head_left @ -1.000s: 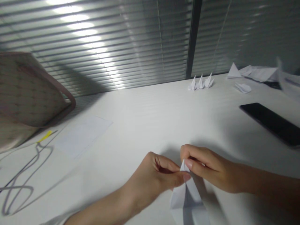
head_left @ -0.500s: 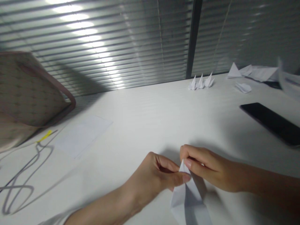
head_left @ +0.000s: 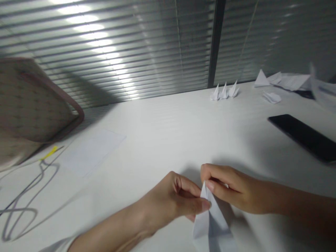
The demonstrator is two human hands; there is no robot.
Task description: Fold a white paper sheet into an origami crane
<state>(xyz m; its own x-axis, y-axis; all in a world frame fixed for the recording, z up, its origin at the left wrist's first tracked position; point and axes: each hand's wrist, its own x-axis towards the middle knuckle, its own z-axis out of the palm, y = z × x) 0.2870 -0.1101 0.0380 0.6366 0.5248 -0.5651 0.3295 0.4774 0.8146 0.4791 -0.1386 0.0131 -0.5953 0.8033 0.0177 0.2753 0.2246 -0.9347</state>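
Head camera gives me both hands low and right of centre, close together on a folded white paper (head_left: 211, 232). The left hand (head_left: 170, 199) and right hand (head_left: 231, 189) pinch its narrow tip from either side between thumbs and fingers, while its wider end runs off the bottom of the frame. The paper already shows creases and tapers to a point, so the folding looks well along, though I can't tell how many folds are left. Three small pointed paper figures (head_left: 224, 91) stand side by side near the far edge of the white table (head_left: 162, 133) and look finished. Further right lie loose paper sheets (head_left: 291, 82) and a small crumpled paper (head_left: 271, 97). A plain sheet (head_left: 93, 152) sits left of centre, and a black smartphone (head_left: 301, 136) lies at right. A patterned bag (head_left: 31, 101) with pink trim intrudes at upper left, a grey cable (head_left: 43, 175) curls at lower left, and slatted blinds (head_left: 105, 45) cover the wall behind.
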